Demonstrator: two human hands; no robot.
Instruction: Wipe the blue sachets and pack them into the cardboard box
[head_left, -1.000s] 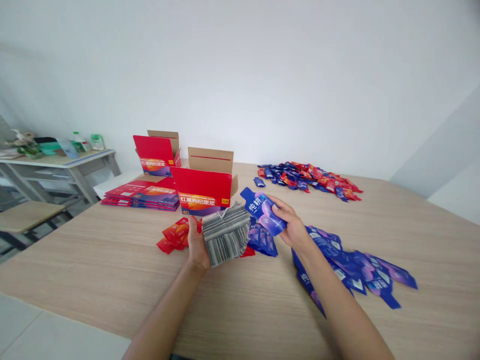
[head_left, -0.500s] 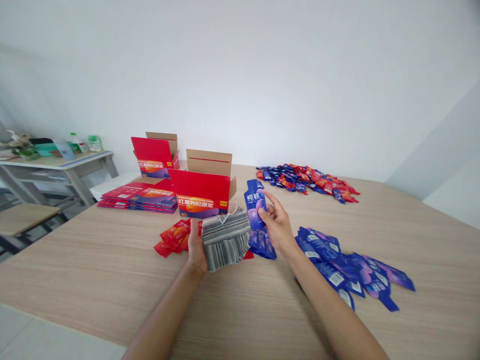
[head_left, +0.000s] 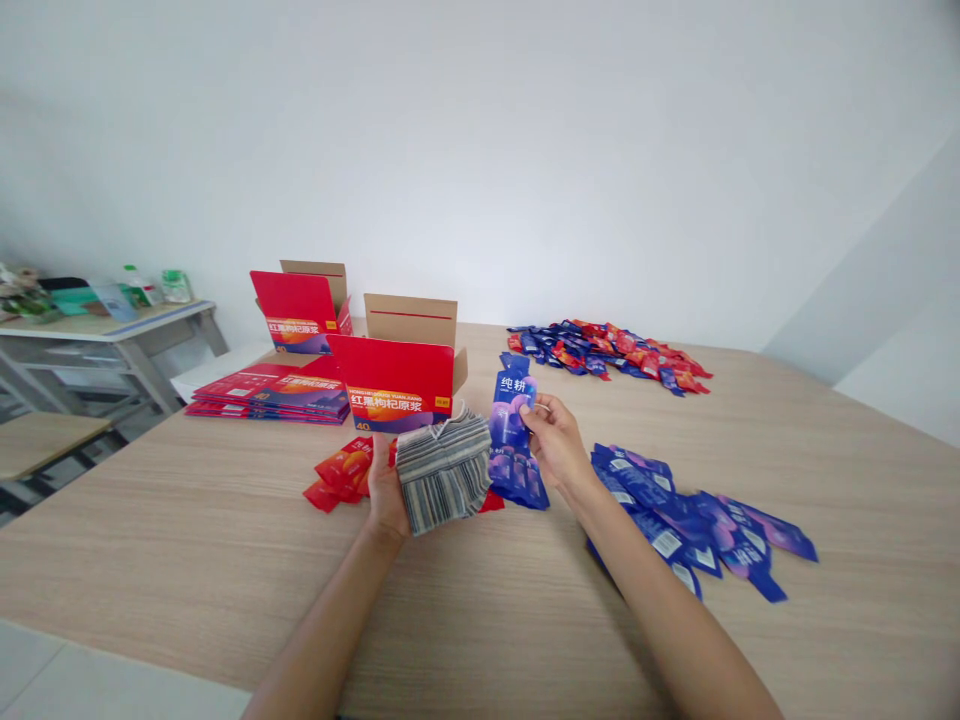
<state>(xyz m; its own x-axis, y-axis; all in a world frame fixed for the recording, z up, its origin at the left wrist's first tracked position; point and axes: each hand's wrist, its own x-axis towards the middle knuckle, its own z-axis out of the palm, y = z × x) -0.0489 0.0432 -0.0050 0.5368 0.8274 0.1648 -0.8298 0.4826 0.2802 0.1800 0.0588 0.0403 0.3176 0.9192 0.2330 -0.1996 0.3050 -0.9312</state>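
Note:
My left hand (head_left: 387, 498) holds a grey-and-blue striped cloth pouch (head_left: 444, 475) with a thin white cord at its top; the thumb shows at its left side, the fingers are behind it. In my right hand (head_left: 553, 438) a blue sachet (head_left: 510, 405) with a narrow neck stands upright, pinched at its right edge between thumb and fingers. Just below it are more blue sachets (head_left: 519, 480), overlapped by its lower end. Red sachets (head_left: 343, 472) lie behind my left hand, partly hidden by it and the cloth.
Two red boxes, a nearer (head_left: 401, 385) and a farther one (head_left: 296, 315), have raised flaps. Flattened cartons (head_left: 270, 392) are stacked at left. Blue sachets (head_left: 675, 515) lie at right, a mixed red-and-blue heap (head_left: 607, 352) behind. A side desk (head_left: 112, 325) stands far left.
The view has shifted slightly to the right. My right hand has brought the blue sachet a little away from the striped cloth and turned it straighter. My left hand keeps its hold on the cloth.

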